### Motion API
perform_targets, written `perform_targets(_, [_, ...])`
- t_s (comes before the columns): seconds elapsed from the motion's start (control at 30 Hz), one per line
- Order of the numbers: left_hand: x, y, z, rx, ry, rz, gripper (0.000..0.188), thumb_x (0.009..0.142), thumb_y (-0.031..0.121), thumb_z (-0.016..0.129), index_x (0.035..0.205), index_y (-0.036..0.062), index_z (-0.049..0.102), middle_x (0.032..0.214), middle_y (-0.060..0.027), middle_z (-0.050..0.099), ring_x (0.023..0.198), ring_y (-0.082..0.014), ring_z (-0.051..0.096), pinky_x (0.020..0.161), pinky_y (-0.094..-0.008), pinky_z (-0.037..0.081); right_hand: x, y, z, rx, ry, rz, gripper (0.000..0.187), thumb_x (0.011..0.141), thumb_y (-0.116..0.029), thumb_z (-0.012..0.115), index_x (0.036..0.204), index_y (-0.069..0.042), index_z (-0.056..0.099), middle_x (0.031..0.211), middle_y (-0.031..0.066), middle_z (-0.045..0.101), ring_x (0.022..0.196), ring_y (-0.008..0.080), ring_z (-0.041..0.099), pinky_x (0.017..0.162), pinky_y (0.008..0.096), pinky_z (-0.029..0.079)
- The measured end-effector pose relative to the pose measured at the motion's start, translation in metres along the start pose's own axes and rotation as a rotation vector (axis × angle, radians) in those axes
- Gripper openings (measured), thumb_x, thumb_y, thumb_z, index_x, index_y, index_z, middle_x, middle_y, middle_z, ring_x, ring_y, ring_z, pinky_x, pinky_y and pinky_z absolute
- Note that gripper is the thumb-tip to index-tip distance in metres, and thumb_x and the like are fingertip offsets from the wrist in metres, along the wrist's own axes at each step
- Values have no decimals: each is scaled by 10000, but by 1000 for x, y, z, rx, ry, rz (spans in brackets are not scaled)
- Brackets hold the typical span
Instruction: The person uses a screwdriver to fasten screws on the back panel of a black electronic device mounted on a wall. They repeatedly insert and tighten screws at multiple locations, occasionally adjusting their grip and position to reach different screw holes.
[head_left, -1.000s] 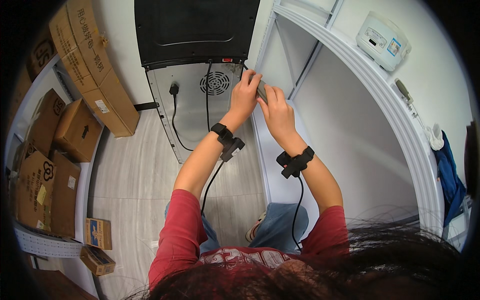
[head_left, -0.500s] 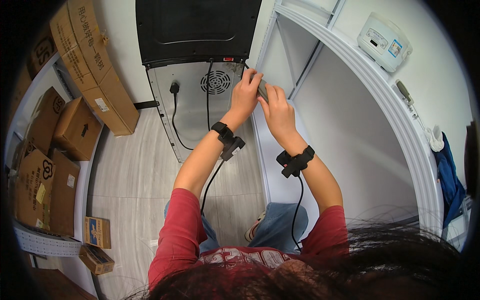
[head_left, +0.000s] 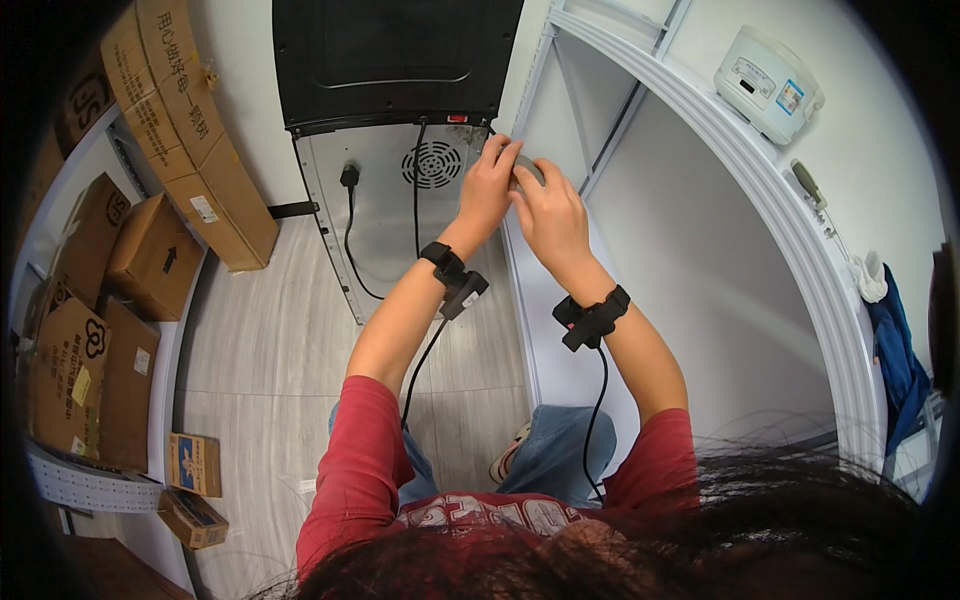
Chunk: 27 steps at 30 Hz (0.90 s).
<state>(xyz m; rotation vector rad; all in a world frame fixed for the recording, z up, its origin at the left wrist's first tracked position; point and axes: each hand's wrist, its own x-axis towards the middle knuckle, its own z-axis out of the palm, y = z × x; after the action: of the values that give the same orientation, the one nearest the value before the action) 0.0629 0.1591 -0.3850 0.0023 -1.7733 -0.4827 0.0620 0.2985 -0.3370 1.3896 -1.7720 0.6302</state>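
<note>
In front of me, at the rear right side of a black-topped metal appliance, both hands meet on a small grey-green object with a rounded edge. Fingers cover most of it, so its kind cannot be made out. My left hand is closed, its fingertips pinching at the object's left side. From the right, my right hand curls its fingers over the object. A short piece of black cord shows by the appliance's corner, just beyond my left fingertips. Both wrists wear black straps with small wired devices.
Black power cords hang on the appliance's back, near a round vent. White shelving curves along the right, bearing a rice cooker and a green-handled tool. Cardboard boxes fill the left shelf; a tall carton leans behind.
The grey-green object has turned between my hands, now showing a rounded edge instead of a long side. My right hand has shifted slightly left, its fingers now spread over the object.
</note>
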Motion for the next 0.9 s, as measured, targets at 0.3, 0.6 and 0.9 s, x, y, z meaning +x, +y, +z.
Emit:
perform_targets(0.3, [3, 6, 3, 6, 16, 1, 434, 726, -17, 610, 1156, 31, 572, 1220, -124, 541, 875, -333, 637, 720, -395, 528, -3, 3, 8, -29, 41, 1, 307, 833, -80, 628, 1126, -10, 570, 1144, 150, 578, 915, 332, 607, 776, 397, 513])
perform_targets(0.6, [-1, 2, 15, -35, 91, -9, 386, 712, 22, 648, 1095, 23, 601, 1151, -110, 593, 842, -330, 636, 705, -393, 515, -8, 13, 11, -83, 128, -126, 317, 860, -89, 619, 1162, -15, 554, 1132, 170, 568, 844, 350, 630, 708, 406, 529])
perform_targets(0.9, [2, -3, 15, 26, 162, 76, 393, 672, -16, 631, 1057, 63, 608, 1097, -87, 592, 825, -300, 636, 662, -371, 512, -12, 13, 10, -15, 39, 3, 373, 878, -171, 636, 1197, -8, 532, 1172, 205, 544, 790, 376, 642, 634, 403, 544])
